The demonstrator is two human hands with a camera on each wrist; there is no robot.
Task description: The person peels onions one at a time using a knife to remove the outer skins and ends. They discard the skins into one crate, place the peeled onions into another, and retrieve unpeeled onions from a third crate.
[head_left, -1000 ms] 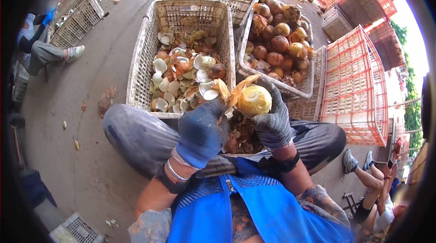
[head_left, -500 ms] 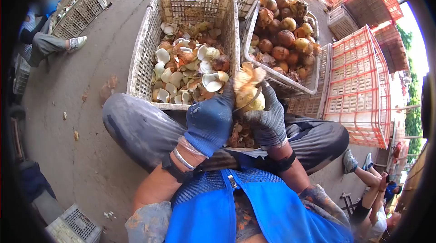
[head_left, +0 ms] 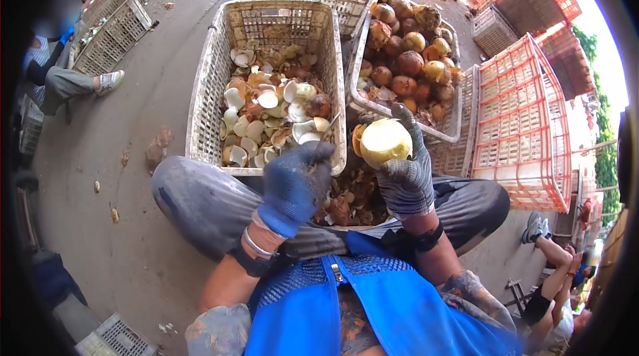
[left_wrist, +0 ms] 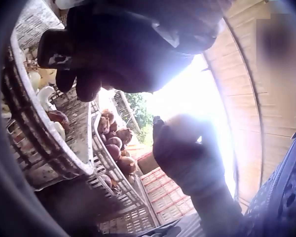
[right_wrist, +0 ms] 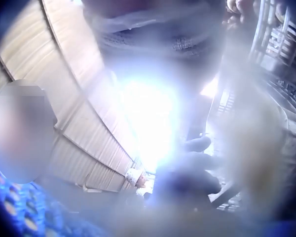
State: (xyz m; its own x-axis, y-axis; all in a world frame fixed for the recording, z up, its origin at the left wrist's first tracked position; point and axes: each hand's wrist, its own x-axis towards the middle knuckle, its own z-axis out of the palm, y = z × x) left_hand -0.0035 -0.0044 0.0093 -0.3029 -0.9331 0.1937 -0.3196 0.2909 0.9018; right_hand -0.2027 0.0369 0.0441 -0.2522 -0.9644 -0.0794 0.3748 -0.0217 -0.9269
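In the head view my left hand (head_left: 296, 183), in a blue glove, grips a small knife (head_left: 331, 127) whose thin blade points up and away, over the near right corner of the peelings crate. To its right, my right hand (head_left: 406, 179), in a grey knit glove, holds an onion (head_left: 386, 141) with a pale, flat cut face turned upward. A flap of brown skin (head_left: 358, 140) hangs at the onion's left side. Knife and onion are apart. In the left wrist view glare washes out the onion, and the right wrist view is blurred.
A dirty white crate (head_left: 200, 90) of onion peelings and cut ends stands ahead. Right of it a crate (head_left: 454, 116) is heaped with unpeeled onions. Skins (head_left: 343, 208) lie between my legs. Red-netted crates (head_left: 522, 123) stand at right; people sit on both sides.
The blade, earlier against the onion, has come away as my left hand moved left. Loose skin atop the onion is gone, and a pale cut face now shows.
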